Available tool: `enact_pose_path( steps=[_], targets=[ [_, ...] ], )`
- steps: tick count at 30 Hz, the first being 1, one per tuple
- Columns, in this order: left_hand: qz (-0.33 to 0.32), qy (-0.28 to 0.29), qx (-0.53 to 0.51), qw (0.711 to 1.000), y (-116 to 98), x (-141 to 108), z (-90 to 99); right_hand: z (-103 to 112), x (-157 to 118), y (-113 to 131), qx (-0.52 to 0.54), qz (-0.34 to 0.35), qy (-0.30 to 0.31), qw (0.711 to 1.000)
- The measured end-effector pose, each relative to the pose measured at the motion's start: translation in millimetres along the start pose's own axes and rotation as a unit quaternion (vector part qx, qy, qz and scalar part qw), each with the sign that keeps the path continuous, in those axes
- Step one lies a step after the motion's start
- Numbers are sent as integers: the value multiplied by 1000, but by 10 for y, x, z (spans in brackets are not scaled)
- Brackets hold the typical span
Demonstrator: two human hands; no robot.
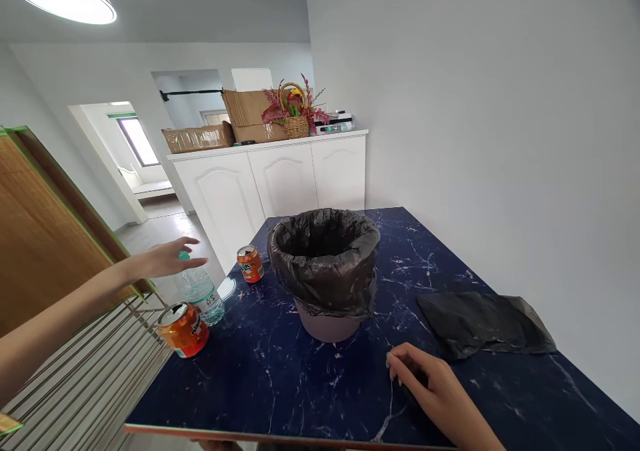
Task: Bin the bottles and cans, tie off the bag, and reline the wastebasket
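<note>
My left hand [167, 258] reaches over the left side of the table, with its fingers apart around the teal cap of a clear plastic water bottle [203, 294]. Whether the fingers touch the cap I cannot tell. In front of the bottle stands an orange soda can [184, 331], and a second orange soda can [250, 264] is farther back. A bin [327, 324] lined with a black garbage bag [327, 278] stands upright mid-table, its mouth facing up. On the tabletop to the right of the bin rests my right hand [420, 378], fingers curled together, nothing visible in them.
A folded black plastic bag [485, 324] lies on the dark blue marbled table [300, 398] at right. A metal wire rack [100, 364] adjoins the table's left edge. Behind is a white cabinet [285, 178] bearing cardboard boxes [200, 138] and a flower basket [296, 126].
</note>
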State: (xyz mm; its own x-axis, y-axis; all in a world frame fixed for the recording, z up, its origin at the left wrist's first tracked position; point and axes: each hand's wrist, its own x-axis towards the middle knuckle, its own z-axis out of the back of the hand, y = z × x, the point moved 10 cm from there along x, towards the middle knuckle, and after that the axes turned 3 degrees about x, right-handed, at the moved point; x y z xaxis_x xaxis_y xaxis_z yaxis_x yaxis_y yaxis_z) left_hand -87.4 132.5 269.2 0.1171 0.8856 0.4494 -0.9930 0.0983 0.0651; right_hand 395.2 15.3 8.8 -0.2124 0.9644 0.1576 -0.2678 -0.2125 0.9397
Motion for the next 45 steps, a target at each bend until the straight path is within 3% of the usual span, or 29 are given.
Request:
enact_pose_path(
  steps=[4,6,8,9,12,14,15,17,20,22,26,28,30,32,35,37,40,45],
  targets=[
    [48,25,-8,999,-10,-204,-102,-3,0,-8,0,-1,-4,1000],
    [60,28,-10,998,-70,-200,-44,-3,4,-13,2,1,-8,1000],
    [71,2,-12,997,-187,-169,143,-8,8,-27,0,0,-9,1000],
    [72,-23,-18,997,-283,-154,281,-13,10,-39,-2,-2,-8,1000],
    [64,-214,-112,968,-684,-207,924,-22,14,-89,-12,-9,-6,1000],
    [3,-330,-210,920,-1064,-306,1292,-28,16,-137,-13,-20,-2,1000],
    [-48,-395,-264,879,-1263,-394,1466,-30,16,-158,-12,-25,0,1000],
    [-152,-408,-349,830,-1694,-437,1607,-33,17,-186,-10,-32,4,999],
    [-197,-328,-428,819,-2179,-333,1537,-24,20,-180,-7,-30,0,1000],
    [-196,-248,-446,837,-2432,-219,1368,-20,23,-163,-7,-26,-4,1000],
    [-237,-13,-363,901,-2919,-49,836,-23,26,-124,-14,-16,-6,1000],
    [-282,82,-322,900,-3074,-72,636,-23,22,-114,-14,-14,-5,1000],
    [-289,86,-324,897,-3055,-62,614,-21,18,-116,-13,-16,-5,1000],
    [-240,20,-342,908,-2840,25,682,-24,14,-127,-11,-22,-3,1000],
    [-111,-108,-347,925,-2255,182,693,-27,10,-132,-7,-26,-2,1000],
    [-25,-166,-330,929,-1812,284,557,-20,9,-120,-6,-22,-6,1000],
    [53,-118,-196,972,-1335,487,57,-14,12,-103,-6,-17,-9,1000],
    [73,2,-98,993,-949,589,-856,-24,23,-148,-4,-34,-2,999]
  ],
)
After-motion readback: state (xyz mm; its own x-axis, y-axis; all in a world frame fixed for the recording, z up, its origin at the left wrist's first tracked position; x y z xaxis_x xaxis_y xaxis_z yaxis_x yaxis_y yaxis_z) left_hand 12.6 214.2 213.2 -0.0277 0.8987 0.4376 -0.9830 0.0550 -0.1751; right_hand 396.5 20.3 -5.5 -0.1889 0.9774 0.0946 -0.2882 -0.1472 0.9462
